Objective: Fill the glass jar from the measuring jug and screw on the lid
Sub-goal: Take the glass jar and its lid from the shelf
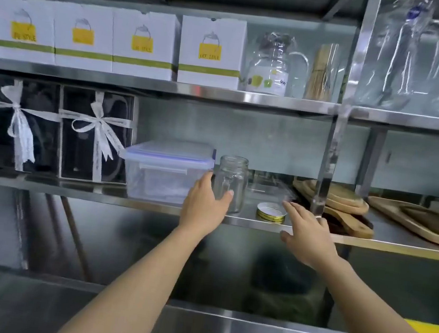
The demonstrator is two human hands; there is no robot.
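Observation:
An empty clear glass jar (232, 180) stands upright and lidless on the lower steel shelf (99, 193). My left hand (204, 202) wraps its lower left side, thumb across the front. Just right of the jar, a gold-rimmed metal lid (271, 212) lies upside down on the shelf. My right hand (307, 233) hovers beside the lid with fingers spread, fingertips near its right edge, holding nothing. Behind the lid sits a clear, hard-to-make-out container (271, 188); I cannot tell whether it is the measuring jug.
A lidded plastic box (166, 169) stands directly left of the jar. Two ribboned dark gift boxes (59, 130) sit farther left. Wooden boards (346, 202) lie right of a steel upright post (330, 157). White cartons and glass pitchers fill the upper shelf. A steel counter (220, 332) lies below.

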